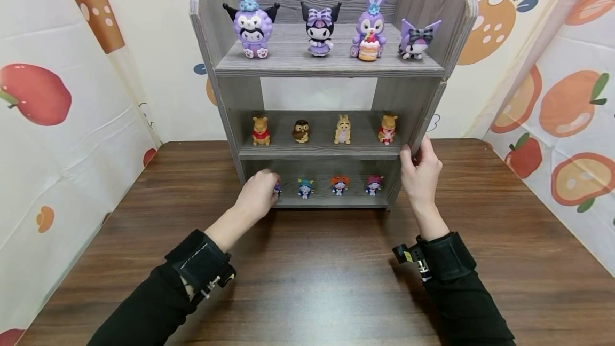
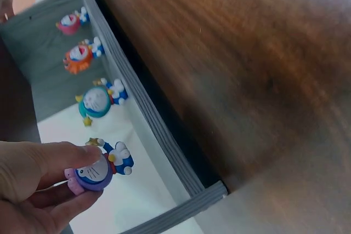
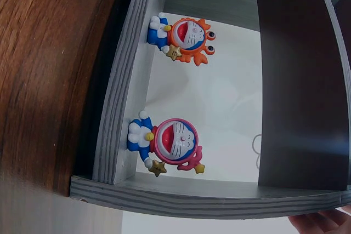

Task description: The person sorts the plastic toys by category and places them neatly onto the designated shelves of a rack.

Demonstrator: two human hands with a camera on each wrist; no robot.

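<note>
My left hand point(image 1: 258, 192) pinches a small blue-and-white cat figurine with a purple hood point(image 2: 98, 171) between thumb and fingers, at the left end of the bottom shelf. In the head view the hand covers most of it. Beside it in a row stand figurines with a teal hood point(image 1: 305, 188), an orange crab hood point(image 3: 189, 39) and a pink hood point(image 3: 175, 141). My right hand point(image 1: 421, 172) grips the right side panel of the grey wooden display shelf point(image 1: 329, 71), thumb in front; only its fingertips show in the right wrist view.
Yellow bear figurines point(image 1: 261, 131), an owl point(image 1: 301, 131) and a rabbit point(image 1: 343, 130) stand on the middle shelf. Larger purple figures, such as a long-eared one with a cake point(image 1: 370, 28), line the top. The brown wooden table point(image 1: 317, 276) extends in front; printed cloth point(image 1: 57, 186) hangs around.
</note>
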